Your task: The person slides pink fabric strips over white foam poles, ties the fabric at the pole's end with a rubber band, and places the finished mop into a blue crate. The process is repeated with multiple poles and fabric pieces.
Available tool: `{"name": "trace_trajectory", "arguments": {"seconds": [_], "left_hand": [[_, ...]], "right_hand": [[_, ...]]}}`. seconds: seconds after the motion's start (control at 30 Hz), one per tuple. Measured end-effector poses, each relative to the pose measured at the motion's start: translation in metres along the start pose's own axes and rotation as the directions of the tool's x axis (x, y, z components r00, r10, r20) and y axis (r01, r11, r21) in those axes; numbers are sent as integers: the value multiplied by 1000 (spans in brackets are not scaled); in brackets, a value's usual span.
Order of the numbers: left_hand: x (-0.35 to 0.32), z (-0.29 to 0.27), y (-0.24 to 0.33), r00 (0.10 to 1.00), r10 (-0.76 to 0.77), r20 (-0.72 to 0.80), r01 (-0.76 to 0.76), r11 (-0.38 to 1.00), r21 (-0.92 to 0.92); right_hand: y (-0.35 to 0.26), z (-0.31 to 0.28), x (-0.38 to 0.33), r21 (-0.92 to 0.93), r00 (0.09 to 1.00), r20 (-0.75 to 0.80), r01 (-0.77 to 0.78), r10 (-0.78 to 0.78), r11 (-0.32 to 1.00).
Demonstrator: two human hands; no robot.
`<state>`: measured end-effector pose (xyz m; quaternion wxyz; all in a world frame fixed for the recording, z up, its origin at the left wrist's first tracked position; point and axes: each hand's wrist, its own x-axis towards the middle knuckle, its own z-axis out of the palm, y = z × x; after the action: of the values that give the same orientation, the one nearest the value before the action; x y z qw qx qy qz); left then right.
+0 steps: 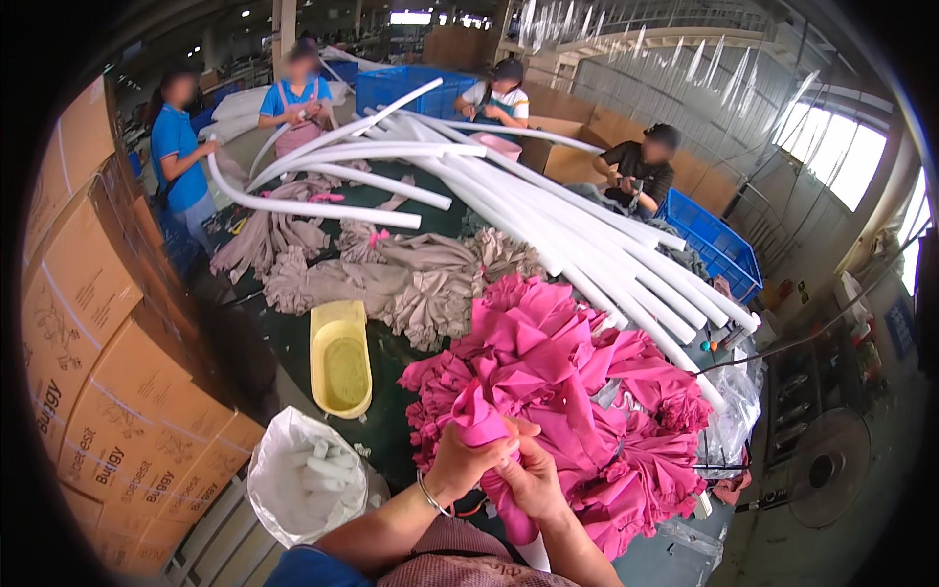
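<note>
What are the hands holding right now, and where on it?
Both hands, left and right, grip a pink fabric sleeve bunched over a white tube, near its upper end.

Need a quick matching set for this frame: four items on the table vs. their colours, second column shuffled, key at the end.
Things:
1. foam tubes
2. fabric sleeve in both hands
3. plastic tub
4. crate at the far edge

Colours:
A. yellow
B. blue
C. white
D. pink

Pairs: 1-C, 2-D, 3-A, 4-B
</note>
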<state>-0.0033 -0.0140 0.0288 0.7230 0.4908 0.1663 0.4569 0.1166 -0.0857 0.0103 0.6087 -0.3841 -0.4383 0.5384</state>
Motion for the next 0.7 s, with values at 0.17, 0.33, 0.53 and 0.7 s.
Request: {"name": "trace_trajectory", "arguments": {"seconds": [0.17,0.33,0.53,0.7], "left_hand": [[13,-16,10,973,-220,-65,216,974,-72],[43,-86,-13,882,-326,-340,139,870,-474],[40,-124,-39,796,-411,-444,164,853,-496],[49,-86,-43,830,-452,-326,269,838,-475]], "right_hand": [[4,1,10,-63,992,33,-123,125,990],[2,-2,-7,-359,756,95,-581,647,731],[20,-26,-63,-480,713,55,-595,699,644],[25,-51,-81,-609,811,108,-403,575,683]]}}
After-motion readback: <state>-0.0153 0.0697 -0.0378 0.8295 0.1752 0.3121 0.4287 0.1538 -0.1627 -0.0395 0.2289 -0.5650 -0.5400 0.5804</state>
